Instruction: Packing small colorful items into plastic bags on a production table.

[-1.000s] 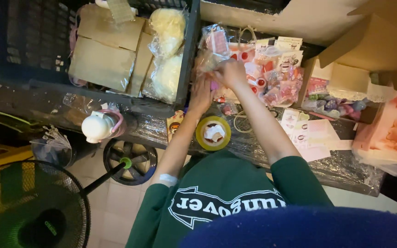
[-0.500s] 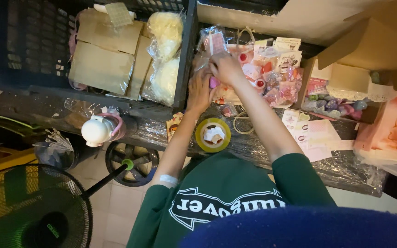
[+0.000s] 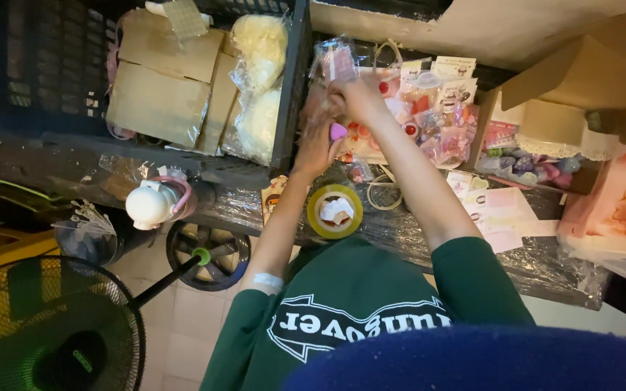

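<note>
Working close together over the heap of small pink and red packets (image 3: 429, 116), with the left hand (image 3: 318, 145) just below and to the near side of the right hand (image 3: 360, 98), fingers of both nearly touching. Pinching a small pink rounded piece (image 3: 337, 131) at the left fingertips, curled around it rather than spread. Closed on a crinkled clear plastic bag (image 3: 331, 65) with the right hand, fingers bunched at the bag's lower end; exact contact blurred, so hard to tell how much of the bag is caught. Lying up and slightly away from the pink piece, bag mouth apparently toward it, long axis running away from the body toward the far edge of the packet heap. Nearer to the bag: the right hand; nearer to the pink piece: the left.

Bounded on the left of the heap by the wall of a black crate (image 3: 295, 87) holding brown cardboard boxes (image 3: 157, 101) and pale bagged bundles (image 3: 259, 123), almost brushing the left wrist. Crowded on the right of the heap by cards and a cardboard box (image 3: 588, 72). Sitting on the near side of the heap, a roll of yellow tape (image 3: 335, 211) on the wrapped table (image 3: 400, 232), just under the forearms. Little open room except straight back toward the body.
</note>
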